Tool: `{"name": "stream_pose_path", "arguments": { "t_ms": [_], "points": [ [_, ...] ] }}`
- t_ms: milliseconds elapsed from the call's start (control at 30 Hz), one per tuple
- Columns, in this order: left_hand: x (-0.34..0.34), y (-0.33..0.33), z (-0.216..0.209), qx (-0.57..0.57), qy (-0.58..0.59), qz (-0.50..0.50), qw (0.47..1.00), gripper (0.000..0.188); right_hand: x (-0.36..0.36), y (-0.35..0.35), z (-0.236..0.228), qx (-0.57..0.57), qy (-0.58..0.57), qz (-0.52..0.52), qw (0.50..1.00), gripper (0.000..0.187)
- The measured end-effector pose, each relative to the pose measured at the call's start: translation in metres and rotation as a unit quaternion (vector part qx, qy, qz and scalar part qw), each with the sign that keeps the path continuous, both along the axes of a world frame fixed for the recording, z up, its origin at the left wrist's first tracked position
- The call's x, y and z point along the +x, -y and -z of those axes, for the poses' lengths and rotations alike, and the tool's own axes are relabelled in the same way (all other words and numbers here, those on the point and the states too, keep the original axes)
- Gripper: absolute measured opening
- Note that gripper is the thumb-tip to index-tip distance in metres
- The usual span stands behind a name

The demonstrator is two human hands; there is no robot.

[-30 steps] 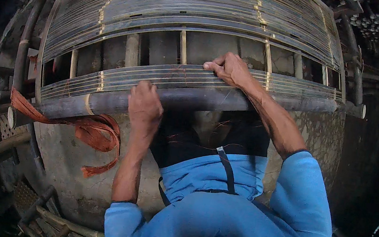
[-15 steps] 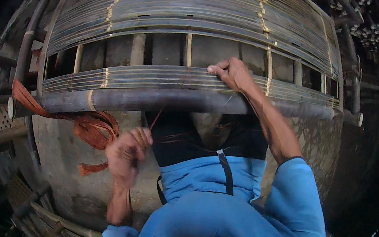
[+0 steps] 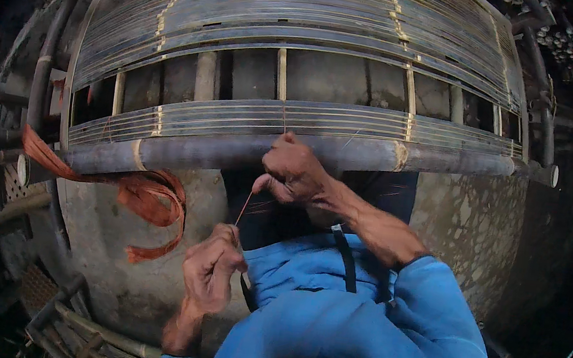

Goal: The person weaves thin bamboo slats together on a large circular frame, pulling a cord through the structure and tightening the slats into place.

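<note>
A thin reddish strand (image 3: pixel 243 209) is the thing in work. It is stretched slantwise between the person's 2 hands, below a thick bamboo pole (image 3: pixel 218 150). The left hand (image 3: pixel 213 269) is lower; its grip is closed, with the fingers bent and pinching the lower end of the strand. The right hand (image 3: pixel 296 171) is higher, before the pole, and its fingers are curled too. The thumb of this hand meets the upper end of the strand, so its grip seems closed on it, but the exact hold of the other fingers I cannot tell. Above this hand, a short reddish line runs up across the front band of slats (image 3: pixel 351 121); whether it is the same strand, I cannot tell.

The front band lies just behind the pole. Farther back, past a gap crossed by upright pale sticks (image 3: pixel 410 90), there is a wide panel of slats (image 3: pixel 286 7). The pole carries pale rings, 1 of them near the left end. A bundle of reddish strips (image 3: pixel 147 205) hangs over the pole at left, its tail curling down. The person wears blue clothing (image 3: pixel 339 336) with a black strap (image 3: pixel 345 258).
</note>
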State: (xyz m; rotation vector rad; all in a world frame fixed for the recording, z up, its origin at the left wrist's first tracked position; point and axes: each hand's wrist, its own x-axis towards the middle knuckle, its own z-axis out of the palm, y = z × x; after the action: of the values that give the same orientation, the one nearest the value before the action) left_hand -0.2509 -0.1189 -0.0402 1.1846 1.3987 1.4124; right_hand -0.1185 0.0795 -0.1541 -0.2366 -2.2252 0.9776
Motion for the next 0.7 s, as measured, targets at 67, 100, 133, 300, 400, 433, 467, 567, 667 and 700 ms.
{"name": "stream_pose_path", "arguments": {
  "t_ms": [67,100,133,300,400,433,467,567,667,700],
  "points": [
    [-0.001,0.007,0.005,0.001,0.005,-0.002,1.000,0.038,0.002,0.007,0.000,-0.005,-0.010,0.003,1.000,0.046],
    [-0.004,0.006,0.008,0.004,0.012,-0.007,1.000,0.037,0.003,0.005,-0.002,-0.009,-0.019,0.005,1.000,0.045],
    [-0.008,0.004,0.011,0.006,0.013,0.002,1.000,0.037,0.007,0.000,-0.003,0.004,0.025,-0.018,1.000,0.033],
    [-0.027,-0.011,0.004,-0.162,-0.060,-0.062,0.983,0.027,0.044,-0.032,-0.032,0.010,0.010,-0.006,1.000,0.018],
    [-0.010,-0.040,0.003,-0.023,-0.496,-0.183,0.849,0.021,0.121,-0.054,-0.057,-0.019,0.071,0.140,0.987,0.035],
    [-0.005,-0.045,0.003,0.030,-0.616,-0.238,0.751,0.020,0.152,-0.068,-0.050,0.030,0.095,0.175,0.980,0.040],
    [0.004,-0.044,0.009,0.038,-0.563,-0.238,0.791,0.019,0.182,-0.083,-0.038,0.076,0.116,0.207,0.969,0.045],
    [0.051,-0.055,0.039,-0.016,-0.377,-0.168,0.911,0.020,0.250,-0.102,-0.034,0.117,0.270,0.240,0.925,0.050],
    [0.098,-0.100,0.052,0.067,-0.366,-0.054,0.927,0.022,0.256,-0.108,-0.029,0.157,0.304,0.184,0.921,0.042],
    [0.108,-0.113,0.060,0.057,-0.353,-0.041,0.933,0.024,0.252,-0.111,-0.027,0.159,0.296,0.187,0.923,0.042]
  ]
}}
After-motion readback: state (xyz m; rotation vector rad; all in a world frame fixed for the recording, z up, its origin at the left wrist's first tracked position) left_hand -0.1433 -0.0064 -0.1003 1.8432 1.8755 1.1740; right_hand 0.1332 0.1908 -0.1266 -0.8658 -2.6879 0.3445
